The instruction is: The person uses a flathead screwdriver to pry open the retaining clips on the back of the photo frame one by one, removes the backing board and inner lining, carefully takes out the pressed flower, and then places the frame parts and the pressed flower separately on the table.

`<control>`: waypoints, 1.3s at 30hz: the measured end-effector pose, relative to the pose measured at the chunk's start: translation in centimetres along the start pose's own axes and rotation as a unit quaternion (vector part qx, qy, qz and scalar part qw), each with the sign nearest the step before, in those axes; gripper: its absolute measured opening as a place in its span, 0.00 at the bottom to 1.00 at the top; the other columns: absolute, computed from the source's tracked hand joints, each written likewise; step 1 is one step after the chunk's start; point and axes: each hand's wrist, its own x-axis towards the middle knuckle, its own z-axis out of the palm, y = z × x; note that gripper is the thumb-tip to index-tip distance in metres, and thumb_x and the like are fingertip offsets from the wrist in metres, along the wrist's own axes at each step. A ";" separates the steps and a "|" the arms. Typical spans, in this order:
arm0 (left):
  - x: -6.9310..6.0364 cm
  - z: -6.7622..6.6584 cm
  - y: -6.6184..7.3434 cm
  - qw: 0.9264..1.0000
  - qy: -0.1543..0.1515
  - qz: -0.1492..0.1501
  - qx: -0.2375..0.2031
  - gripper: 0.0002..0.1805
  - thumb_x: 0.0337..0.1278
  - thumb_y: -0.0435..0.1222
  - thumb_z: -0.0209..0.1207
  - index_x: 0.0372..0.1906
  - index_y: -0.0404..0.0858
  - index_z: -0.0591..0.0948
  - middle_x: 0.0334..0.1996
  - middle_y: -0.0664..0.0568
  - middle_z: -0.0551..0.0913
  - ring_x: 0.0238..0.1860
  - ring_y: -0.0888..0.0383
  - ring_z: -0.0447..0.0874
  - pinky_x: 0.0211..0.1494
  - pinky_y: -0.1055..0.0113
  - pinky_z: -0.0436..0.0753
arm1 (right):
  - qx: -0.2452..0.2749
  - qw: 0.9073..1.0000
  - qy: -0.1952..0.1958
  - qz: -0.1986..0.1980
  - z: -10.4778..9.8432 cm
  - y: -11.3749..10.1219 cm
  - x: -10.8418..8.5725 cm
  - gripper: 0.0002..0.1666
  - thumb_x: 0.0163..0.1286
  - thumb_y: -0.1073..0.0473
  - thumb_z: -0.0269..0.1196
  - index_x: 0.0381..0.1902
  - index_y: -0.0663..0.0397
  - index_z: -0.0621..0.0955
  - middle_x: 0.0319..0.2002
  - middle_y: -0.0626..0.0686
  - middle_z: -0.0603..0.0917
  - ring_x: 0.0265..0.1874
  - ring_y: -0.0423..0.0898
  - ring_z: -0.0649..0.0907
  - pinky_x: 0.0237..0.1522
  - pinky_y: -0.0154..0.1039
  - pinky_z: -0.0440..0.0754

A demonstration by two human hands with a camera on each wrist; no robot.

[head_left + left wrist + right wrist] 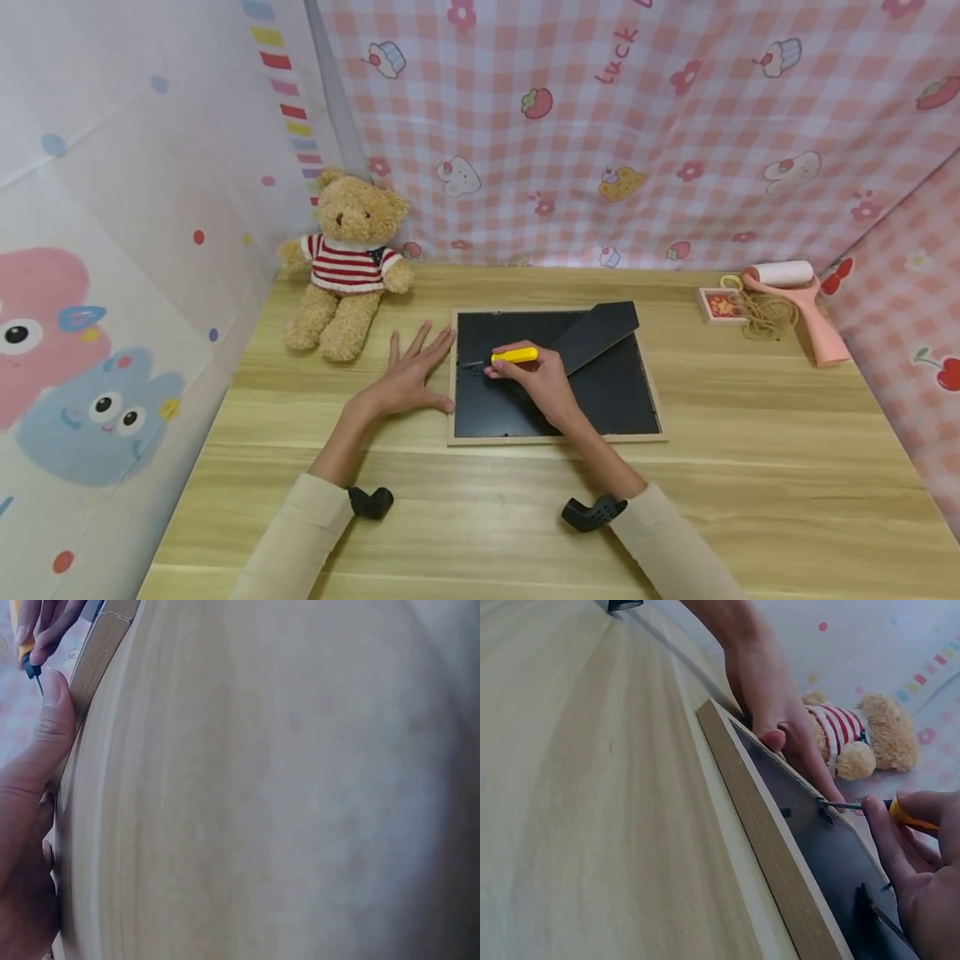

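A picture frame [480,417] lies face down on the table, its black back and folding stand [600,333] uppermost. My right hand [542,382] pinches the yellow handle of a screwdriver [516,355]. The screwdriver's thin shaft points left to the frame's left edge; in the right wrist view its tip is at a small dark fitting [826,814] by the wooden border. With fingers spread, my left hand [405,379] rests on the table, its thumb and fingertips against the frame's left side. In the left wrist view, the thumb [54,724] touches the wooden edge.
A teddy bear [347,271] in a striped sweater sits at the back left. At the back right lie a pink-handled lint roller [806,308], a coil of twine [771,317] and a small pink box [722,307]. Patterned cloths hang behind and beside the wooden table [480,517].
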 end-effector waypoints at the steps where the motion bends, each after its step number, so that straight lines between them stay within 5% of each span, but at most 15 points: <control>1: 0.0 0.0 0.0 1.000 0.000 0.000 0.000 0.78 0.42 0.79 0.65 0.91 0.41 0.47 0.91 0.45 0.45 0.91 0.40 0.24 0.79 0.31 0.10 | 0.000 1.000 0.001 0.001 0.2 0.1 0.0 0.18 0.78 0.69 0.67 0.61 0.78 0.83 0.52 0.75 0.88 0.42 0.41 0.95 0.54 0.40 0.92; 11: -0.1 -0.1 0.1 1.000 0.007 0.012 -0.006 0.77 0.44 0.79 0.64 0.91 0.41 0.47 0.91 0.45 0.44 0.91 0.37 0.25 0.78 0.29 0.11 | -0.006 1.000 -0.002 0.003 0.7 0.0 0.7 0.18 0.78 0.69 0.67 0.59 0.78 0.84 0.51 0.74 0.89 0.41 0.40 0.95 0.53 0.40 0.92; 16: -0.1 0.0 -0.1 1.000 0.009 0.010 0.005 0.80 0.37 0.83 0.59 0.91 0.41 0.47 0.91 0.44 0.46 0.91 0.38 0.25 0.79 0.30 0.10 | -0.072 0.997 -0.016 -0.009 0.6 -0.6 1.7 0.15 0.76 0.70 0.69 0.56 0.76 0.86 0.47 0.70 0.92 0.39 0.41 0.95 0.51 0.38 0.92; 27: 0.1 -0.2 0.0 1.000 -0.005 -0.008 0.004 0.75 0.46 0.72 0.71 0.92 0.44 0.46 0.91 0.48 0.44 0.91 0.42 0.24 0.79 0.32 0.10 | -0.274 0.954 -0.068 -0.102 1.8 -3.3 2.9 0.11 0.73 0.67 0.74 0.49 0.68 0.89 0.42 0.60 0.92 0.37 0.52 0.94 0.42 0.39 0.93; 29: 0.2 0.0 -0.1 1.000 -0.005 -0.008 0.008 0.76 0.45 0.74 0.70 0.92 0.45 0.45 0.92 0.49 0.43 0.91 0.43 0.23 0.80 0.33 0.10 | -0.262 0.958 -0.061 -0.098 1.9 -3.2 2.6 0.12 0.73 0.67 0.74 0.50 0.69 0.89 0.42 0.60 0.92 0.38 0.52 0.94 0.42 0.38 0.93; 35: 0.1 0.2 -0.2 1.000 0.005 0.001 0.004 0.76 0.45 0.72 0.71 0.91 0.42 0.47 0.91 0.46 0.46 0.91 0.41 0.25 0.80 0.32 0.11 | -0.130 0.991 -0.014 -0.030 1.3 -1.2 1.3 0.16 0.75 0.67 0.72 0.55 0.73 0.87 0.46 0.66 0.93 0.41 0.48 0.95 0.49 0.36 0.92; 39: 0.1 0.3 -0.3 1.000 0.007 0.003 0.006 0.76 0.45 0.71 0.72 0.91 0.43 0.47 0.91 0.46 0.46 0.91 0.40 0.26 0.80 0.32 0.11 | -0.058 0.998 0.000 -0.001 0.9 -0.6 1.1 0.17 0.77 0.68 0.69 0.58 0.76 0.86 0.48 0.71 0.92 0.41 0.46 0.95 0.52 0.39 0.92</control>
